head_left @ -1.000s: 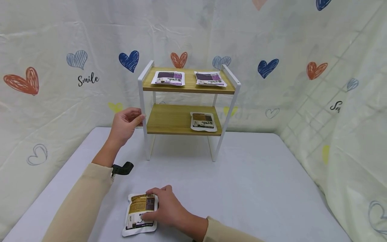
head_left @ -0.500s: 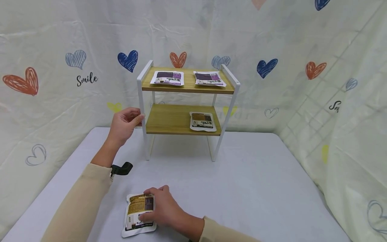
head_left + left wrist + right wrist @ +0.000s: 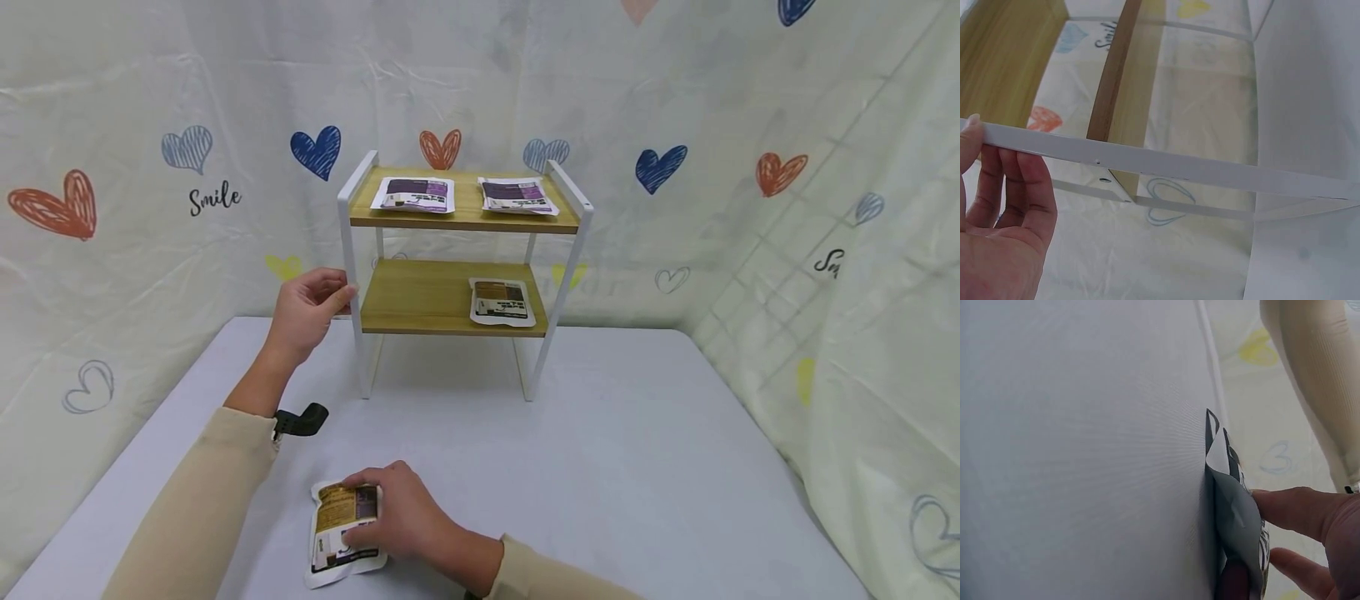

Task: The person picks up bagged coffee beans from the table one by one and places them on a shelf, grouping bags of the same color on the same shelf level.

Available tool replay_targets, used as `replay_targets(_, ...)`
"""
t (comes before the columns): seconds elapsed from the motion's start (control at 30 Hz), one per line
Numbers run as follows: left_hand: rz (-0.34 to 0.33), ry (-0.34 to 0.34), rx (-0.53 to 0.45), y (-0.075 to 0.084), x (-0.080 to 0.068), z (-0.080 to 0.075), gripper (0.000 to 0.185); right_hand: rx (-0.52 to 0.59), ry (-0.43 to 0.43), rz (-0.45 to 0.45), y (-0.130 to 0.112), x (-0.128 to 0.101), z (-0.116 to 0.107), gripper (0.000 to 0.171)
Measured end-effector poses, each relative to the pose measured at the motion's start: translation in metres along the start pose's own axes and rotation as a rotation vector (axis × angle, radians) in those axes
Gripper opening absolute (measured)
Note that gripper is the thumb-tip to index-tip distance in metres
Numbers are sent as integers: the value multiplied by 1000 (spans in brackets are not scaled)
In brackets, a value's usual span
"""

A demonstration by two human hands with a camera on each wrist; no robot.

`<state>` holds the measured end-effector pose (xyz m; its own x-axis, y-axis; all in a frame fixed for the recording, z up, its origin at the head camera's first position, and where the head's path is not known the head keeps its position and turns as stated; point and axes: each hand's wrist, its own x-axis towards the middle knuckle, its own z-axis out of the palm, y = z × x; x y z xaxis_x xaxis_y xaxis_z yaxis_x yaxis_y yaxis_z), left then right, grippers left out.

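Right hand point(image 3: 401, 518) pinches the brown pouch point(image 3: 342, 529), thumb under its lifted edge, fingers on top; only the right wrist view shows the edge off the table point(image 3: 637, 467). Left hand point(image 3: 306, 310) grips the rack point(image 3: 457, 275) front-left post, fingers curled. Pouch lies well in front of the rack.

Right hand point(image 3: 401, 521) has closed further over the brown sachet point(image 3: 341, 533): fingers now cover more of its right half, thumb under the near edge. The sachet's right side has lifted off the worktop point(image 3: 600, 467) and it sits slightly further left, tilted, than one second earlier.
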<state>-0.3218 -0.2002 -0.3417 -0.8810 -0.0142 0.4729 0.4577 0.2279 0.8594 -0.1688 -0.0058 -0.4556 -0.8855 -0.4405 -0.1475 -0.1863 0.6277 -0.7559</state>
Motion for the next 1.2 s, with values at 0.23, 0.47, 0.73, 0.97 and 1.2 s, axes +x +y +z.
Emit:
replay_targets(0.23, 9, 0, -14, 1, 0, 0, 30, 37, 14, -24, 3, 3, 0, 50)
replay_targets(0.47, 8, 3, -9, 2, 0, 0, 30, 89, 14, -14, 2, 2, 0, 50)
replay_targets(0.73, 5, 5, -10, 1, 0, 0, 30, 137, 14, -13, 2, -1, 0, 52)
replay_targets(0.97, 4, 3, -11, 0, 0, 0, 31, 181, 38, -46, 6, -1, -2, 53)
replay_targets(1.2, -5, 3, 8, 1, 0, 0, 33, 218, 65, -55, 9, -1, -3, 52)
